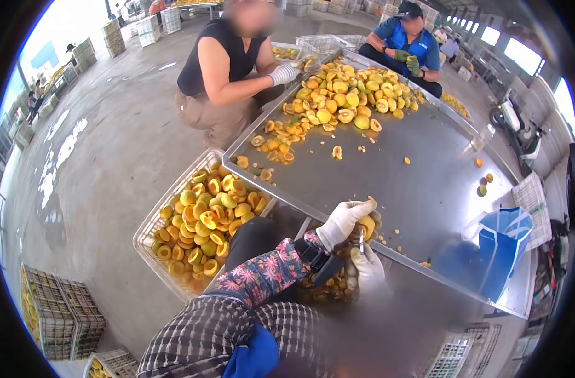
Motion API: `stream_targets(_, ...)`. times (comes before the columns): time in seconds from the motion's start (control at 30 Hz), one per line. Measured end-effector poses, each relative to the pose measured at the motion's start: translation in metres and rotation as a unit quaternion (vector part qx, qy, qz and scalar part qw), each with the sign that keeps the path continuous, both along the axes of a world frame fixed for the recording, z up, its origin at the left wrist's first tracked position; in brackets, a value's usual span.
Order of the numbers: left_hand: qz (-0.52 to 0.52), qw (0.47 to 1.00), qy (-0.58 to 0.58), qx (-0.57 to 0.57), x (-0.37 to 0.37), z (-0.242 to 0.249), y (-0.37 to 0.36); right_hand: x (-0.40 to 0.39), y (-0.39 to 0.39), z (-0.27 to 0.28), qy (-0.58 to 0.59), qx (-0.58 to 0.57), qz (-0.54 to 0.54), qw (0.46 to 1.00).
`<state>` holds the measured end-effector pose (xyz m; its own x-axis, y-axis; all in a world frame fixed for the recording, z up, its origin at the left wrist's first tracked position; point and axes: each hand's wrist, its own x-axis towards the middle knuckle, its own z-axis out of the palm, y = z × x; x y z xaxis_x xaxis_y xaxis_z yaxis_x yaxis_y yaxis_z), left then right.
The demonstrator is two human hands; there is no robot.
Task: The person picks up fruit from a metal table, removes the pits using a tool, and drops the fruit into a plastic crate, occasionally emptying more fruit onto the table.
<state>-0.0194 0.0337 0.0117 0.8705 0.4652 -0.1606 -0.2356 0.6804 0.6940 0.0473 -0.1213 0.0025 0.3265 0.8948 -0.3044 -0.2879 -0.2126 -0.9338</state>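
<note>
My left hand (345,222), in a white glove, is closed round a yellow peach (367,225) at the near edge of the metal table. Just below it, my right hand (369,269), gloved too, grips a small metal pitting tool (362,240). The tool's shiny end points up against the fruit; its exact tip is too small to make out. Beneath my hands, pits and scraps (325,291) lie in shadow, partly hidden by my arms. To the left stands a white plastic crate (150,217) heaped with pitted peach halves (202,217).
The metal table (363,170) bears a big pile of peaches (344,94) at its far end. A blue bag (503,246) and a clear bottle (483,137) are on the right. Two people, one crouching left (227,69) and one across (407,47), work at the table.
</note>
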Motion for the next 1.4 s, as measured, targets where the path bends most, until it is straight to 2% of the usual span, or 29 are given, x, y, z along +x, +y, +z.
stream_targets(0.03,0.009,1.000,-0.002,-0.009,0.001,0.000,-0.003,-0.006,-0.002,0.017,0.145,-0.062,-0.016,0.987)
stream_targets(0.1,0.070,0.996,-0.043,0.042,0.005,-0.002,-0.008,-0.013,-0.002,0.025,0.185,-0.057,-0.014,0.981)
stream_targets(0.13,0.066,0.997,-0.041,0.023,0.004,0.001,-0.008,-0.008,-0.001,0.022,0.204,-0.043,0.005,0.978)
stream_targets(0.17,0.061,0.998,-0.033,-0.001,-0.002,0.011,-0.012,-0.005,-0.005,0.020,0.228,-0.034,0.021,0.973)
stream_targets(0.23,0.054,0.987,-0.025,-0.151,-0.005,0.030,-0.020,-0.006,-0.005,0.027,0.275,-0.021,0.024,0.961)
stream_targets(0.37,0.021,0.971,-0.070,-0.227,-0.008,0.028,-0.022,0.011,-0.027,0.015,0.392,0.047,0.125,0.910)
stream_targets(0.47,0.022,0.960,-0.085,-0.266,-0.010,0.009,-0.012,0.019,-0.052,0.015,0.318,0.016,0.141,0.938)
stream_targets(0.5,0.031,0.971,-0.096,-0.217,-0.013,0.001,-0.011,0.017,-0.056,0.024,0.252,-0.030,0.119,0.960)
stream_targets(0.53,0.052,0.980,-0.102,-0.165,-0.018,-0.006,-0.010,0.013,-0.057,0.031,0.114,-0.118,0.076,0.983)
stream_targets(0.57,0.083,0.985,-0.102,-0.110,-0.029,-0.011,-0.004,0.012,-0.059,0.025,0.063,-0.165,0.036,0.984)
stream_targets(0.6,0.097,0.988,-0.046,-0.114,-0.039,-0.006,0.001,0.017,-0.065,0.010,0.030,-0.166,0.015,0.986)
stream_targets(0.63,0.090,0.989,-0.074,-0.087,-0.062,0.009,0.004,0.017,-0.066,0.015,0.004,-0.169,0.013,0.986)
stream_targets(0.67,0.116,0.991,-0.068,-0.017,-0.082,0.010,0.013,0.019,-0.068,0.018,-0.035,-0.201,0.021,0.979)
stream_targets(0.73,0.173,0.973,-0.019,0.154,-0.133,0.030,0.029,0.030,-0.077,0.003,-0.043,-0.149,0.022,0.988)
stream_targets(0.77,0.178,0.964,0.017,0.195,-0.158,0.027,0.046,0.036,-0.079,-0.003,-0.042,-0.124,0.027,0.991)
stream_targets(0.8,0.222,0.893,0.090,0.380,-0.183,0.013,0.063,0.040,-0.079,-0.010,-0.026,-0.120,0.026,0.992)
stream_targets(0.83,0.242,0.918,0.156,0.274,-0.207,0.005,0.079,0.042,-0.076,-0.011,-0.036,-0.115,0.023,0.992)
stream_targets(0.87,0.263,0.897,0.199,0.294,-0.231,-0.015,0.096,0.043,-0.072,-0.012,-0.047,-0.110,0.018,0.993)
stream_targets(0.9,0.204,0.808,0.301,0.464,-0.258,-0.029,0.114,0.042,-0.068,-0.012,-0.057,-0.105,0.012,0.993)
stream_targets(0.93,0.121,0.778,0.413,0.459,-0.278,-0.061,0.138,0.040,-0.060,-0.009,-0.085,-0.088,0.006,0.993)
stream_targets(1.03,0.087,0.591,0.611,0.519,-0.287,-0.087,0.145,0.053,-0.028,-0.022,-0.229,0.001,-0.007,0.973)
stream_targets(1.07,0.104,0.598,0.594,0.529,-0.284,-0.092,0.153,0.041,-0.010,0.000,-0.255,-0.020,-0.027,0.966)
stream_targets(1.17,0.143,0.558,0.546,0.608,-0.244,-0.131,0.186,0.056,0.031,-0.022,-0.302,0.041,-0.085,0.949)
stream_targets(1.27,0.048,0.504,0.587,0.632,-0.203,-0.137,0.195,0.064,0.063,-0.055,-0.389,0.112,-0.113,0.907)
stream_targets(1.3,0.006,0.513,0.616,0.598,-0.198,-0.143,0.193,0.067,0.067,-0.059,-0.366,0.121,-0.122,0.915)
stream_targets(1.37,0.008,0.541,0.598,0.591,-0.203,-0.148,0.192,0.070,0.067,-0.065,-0.314,0.135,-0.135,0.930)
stream_targets(1.4,-0.001,0.576,0.577,0.580,-0.209,-0.150,0.190,0.071,0.064,-0.063,-0.325,0.139,-0.128,0.927)
